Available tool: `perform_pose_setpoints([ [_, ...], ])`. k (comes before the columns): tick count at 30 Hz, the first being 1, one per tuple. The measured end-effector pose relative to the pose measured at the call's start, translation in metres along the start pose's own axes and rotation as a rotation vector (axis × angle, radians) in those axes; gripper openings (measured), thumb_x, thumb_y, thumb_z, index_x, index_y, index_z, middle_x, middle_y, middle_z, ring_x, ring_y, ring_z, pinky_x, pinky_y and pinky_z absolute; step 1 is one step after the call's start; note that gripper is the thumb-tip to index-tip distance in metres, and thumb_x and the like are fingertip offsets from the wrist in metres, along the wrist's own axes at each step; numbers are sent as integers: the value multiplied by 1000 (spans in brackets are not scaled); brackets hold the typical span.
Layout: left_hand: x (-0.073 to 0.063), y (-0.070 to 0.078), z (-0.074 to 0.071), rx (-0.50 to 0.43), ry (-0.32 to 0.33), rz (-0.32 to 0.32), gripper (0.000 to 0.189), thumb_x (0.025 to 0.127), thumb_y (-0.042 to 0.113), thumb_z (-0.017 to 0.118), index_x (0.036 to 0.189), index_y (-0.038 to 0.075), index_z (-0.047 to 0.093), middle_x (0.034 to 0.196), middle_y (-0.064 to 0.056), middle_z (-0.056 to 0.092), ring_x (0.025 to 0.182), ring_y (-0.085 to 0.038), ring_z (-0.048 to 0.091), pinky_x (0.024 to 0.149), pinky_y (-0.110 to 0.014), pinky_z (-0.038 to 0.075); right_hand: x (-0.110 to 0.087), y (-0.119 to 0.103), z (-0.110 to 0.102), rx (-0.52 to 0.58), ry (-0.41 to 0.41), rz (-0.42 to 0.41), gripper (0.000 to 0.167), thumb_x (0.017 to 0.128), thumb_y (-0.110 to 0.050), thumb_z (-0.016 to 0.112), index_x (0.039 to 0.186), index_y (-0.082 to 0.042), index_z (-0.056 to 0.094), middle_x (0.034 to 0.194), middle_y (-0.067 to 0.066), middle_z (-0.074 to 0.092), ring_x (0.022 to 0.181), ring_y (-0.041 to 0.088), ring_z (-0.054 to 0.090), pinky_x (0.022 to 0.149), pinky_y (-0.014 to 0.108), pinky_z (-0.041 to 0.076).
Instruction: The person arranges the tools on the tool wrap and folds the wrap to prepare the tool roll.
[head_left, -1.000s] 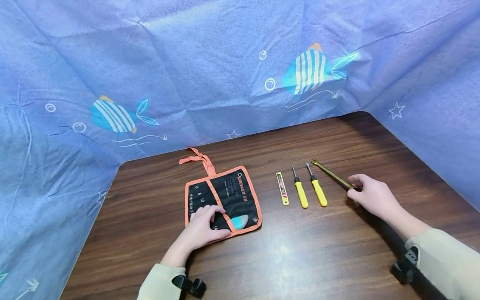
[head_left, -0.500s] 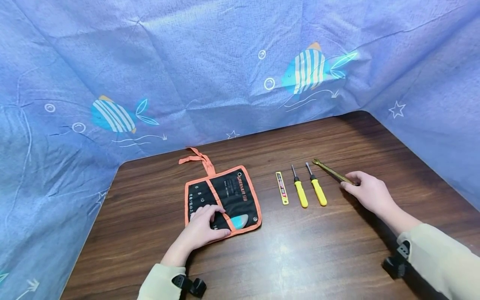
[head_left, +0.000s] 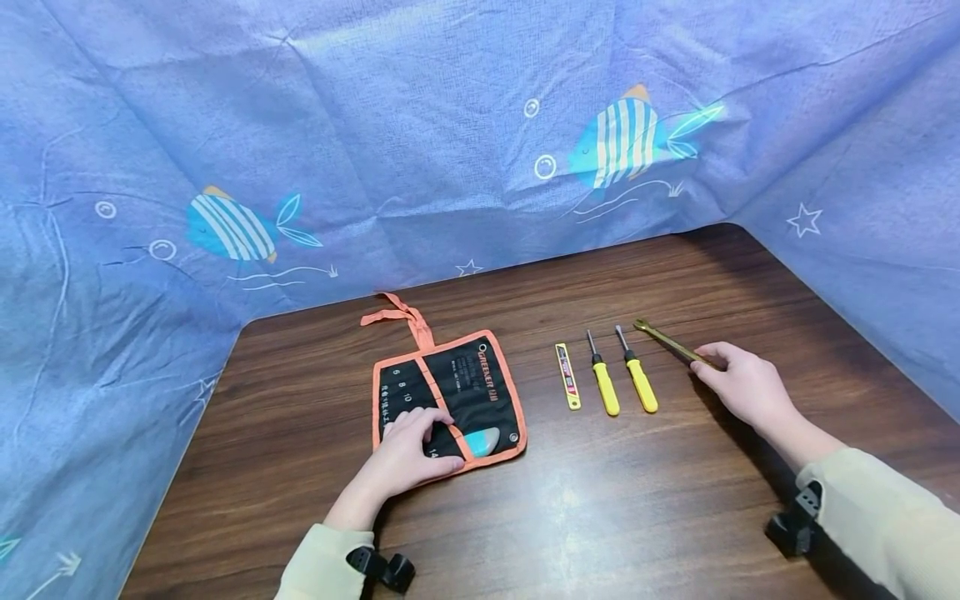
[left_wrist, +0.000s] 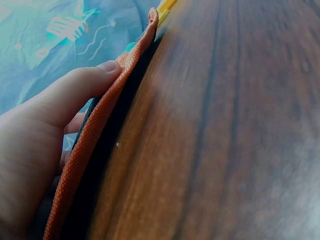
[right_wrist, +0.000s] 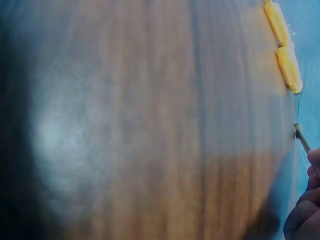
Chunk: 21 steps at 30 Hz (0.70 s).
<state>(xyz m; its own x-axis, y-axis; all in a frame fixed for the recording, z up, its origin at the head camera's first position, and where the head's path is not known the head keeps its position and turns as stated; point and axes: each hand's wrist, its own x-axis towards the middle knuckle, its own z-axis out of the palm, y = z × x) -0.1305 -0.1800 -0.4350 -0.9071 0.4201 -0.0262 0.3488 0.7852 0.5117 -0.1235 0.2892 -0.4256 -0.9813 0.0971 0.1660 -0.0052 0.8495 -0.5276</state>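
Observation:
A black tool pouch (head_left: 480, 375) with orange trim lies on the table at centre left in the head view. My left hand (head_left: 408, 450) rests on its lower part, thumb and fingers spread apart. In the left wrist view, the thumb (left_wrist: 82, 87) touches the orange trim (left_wrist: 90, 130). A turquoise and grey rounded end (head_left: 482, 442) shows in the pouch beside the hand. My right hand (head_left: 746, 383) pinches the near end of a brass-coloured wrench (head_left: 671, 342) between thumb and fingers. Its open-ended head points away to the left, close to or on the table.
Left of the wrench lie two yellow-handled screwdrivers (head_left: 606, 390) and a flat yellow strip with printed labels (head_left: 567, 377). An orange tie (head_left: 408, 317) extends from the pouch's far edge. Blue fish-patterned cloth (head_left: 420, 125) hangs behind and beside the wooden table (head_left: 600, 517).
My right hand has shifted slightly left and forward along the wrench, with its fingers now farther over the near end. The left hand and the pouch have kept their place.

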Motion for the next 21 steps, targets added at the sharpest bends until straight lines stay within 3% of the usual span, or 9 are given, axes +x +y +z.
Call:
perform_pose_setpoints([
  [10,0,0,1,9,8,4,52,70,62,70,112,32,57,79,8,43,80,-11,40,72,-38,27,2,2,0,19,-51,46,28,91,-24,57,105,0,59,79,11,64,62,20,48,53,31,33],
  [21,0,1,1,5,6,-2,53,70,63,70,112,32,58,79,8,44,80,-11,40,72,-38,27,1,0,-3,80,18,71,30,92,-26,54,103,2,57,71,6,58,59,18,46,55,32,34],
])
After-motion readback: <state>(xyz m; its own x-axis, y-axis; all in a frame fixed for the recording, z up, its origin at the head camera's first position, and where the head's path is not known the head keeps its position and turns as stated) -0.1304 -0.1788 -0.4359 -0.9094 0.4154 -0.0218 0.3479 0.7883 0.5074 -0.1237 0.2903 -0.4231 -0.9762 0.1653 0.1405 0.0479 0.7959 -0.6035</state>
